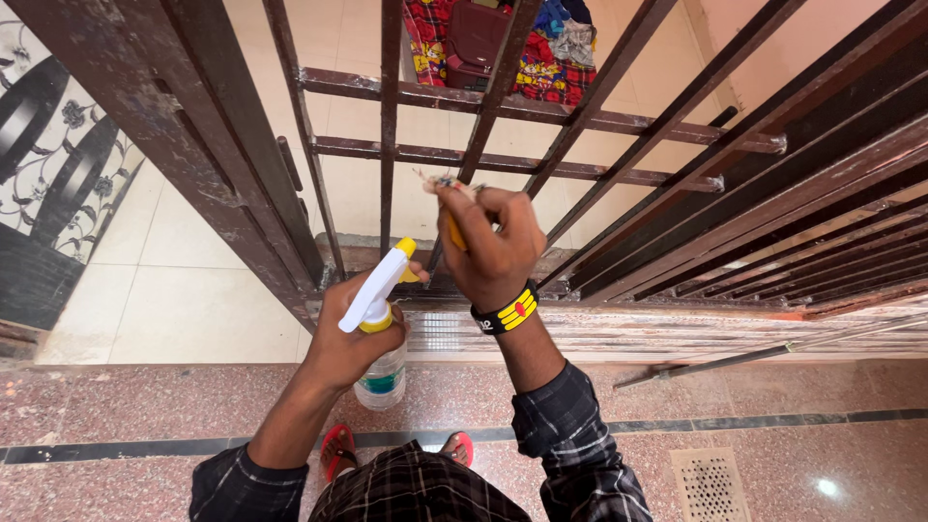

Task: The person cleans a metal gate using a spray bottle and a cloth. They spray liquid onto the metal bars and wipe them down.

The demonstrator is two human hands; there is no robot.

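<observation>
left hand (343, 338): wrapped around neck of clear spray bottle (380, 329), near gate foot | right hand (488, 246): pinching small yellow-handled brush (447, 208) at gate bar (480, 126) | bottle: likely light, rigid, slippery when wet; best held at neck

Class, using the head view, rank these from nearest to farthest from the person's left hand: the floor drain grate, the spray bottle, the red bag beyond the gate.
1. spray bottle: held in the left hand.
2. floor drain grate: lower right, on the speckled floor.
3. red bag: top centre, beyond the metal gate.
</observation>
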